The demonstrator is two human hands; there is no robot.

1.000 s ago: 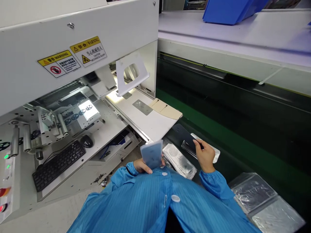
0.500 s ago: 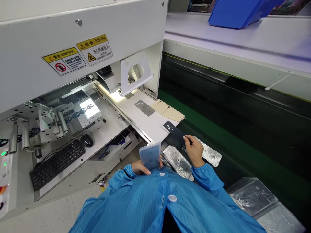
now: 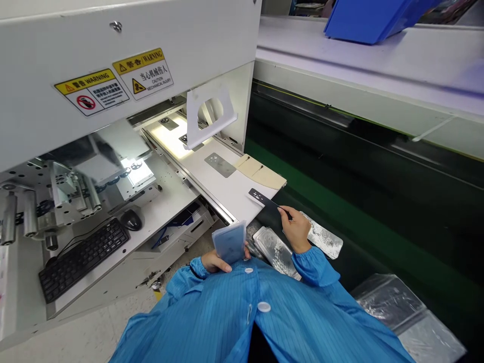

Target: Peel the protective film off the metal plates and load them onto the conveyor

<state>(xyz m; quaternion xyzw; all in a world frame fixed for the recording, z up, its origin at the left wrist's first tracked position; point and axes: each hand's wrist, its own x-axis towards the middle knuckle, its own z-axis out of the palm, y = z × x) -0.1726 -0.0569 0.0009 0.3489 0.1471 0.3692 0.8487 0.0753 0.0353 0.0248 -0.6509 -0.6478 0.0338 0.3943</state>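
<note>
My left hand (image 3: 217, 261) is wrapped round a stack of translucent bluish sheets (image 3: 230, 242) close to my body. Between thumb and fingers of my right hand (image 3: 295, 227) is the near end of a dark flat panel (image 3: 267, 201), with several cutouts at its far end. That panel is tilted above the near corner of the white machine bed (image 3: 230, 194). A grey panel (image 3: 220, 165) with cutouts lies flat on the bed. Farther back, another dark panel (image 3: 168, 123) lies on the lit strip of the bed.
A white bracket (image 3: 212, 116) hangs over the bed. To the left are a keyboard (image 3: 83, 257), a mouse (image 3: 131, 220) and rollers. Clear plastic packs (image 3: 278, 249) lie beside my right hand, plastic bags (image 3: 397, 302) at the lower right. A blue bin (image 3: 378, 20) stands behind.
My right hand has moved slightly left with the dark panel, which is tilted more. Dark panels now show on the lit strip, and a machine part at the left has shifted.
</note>
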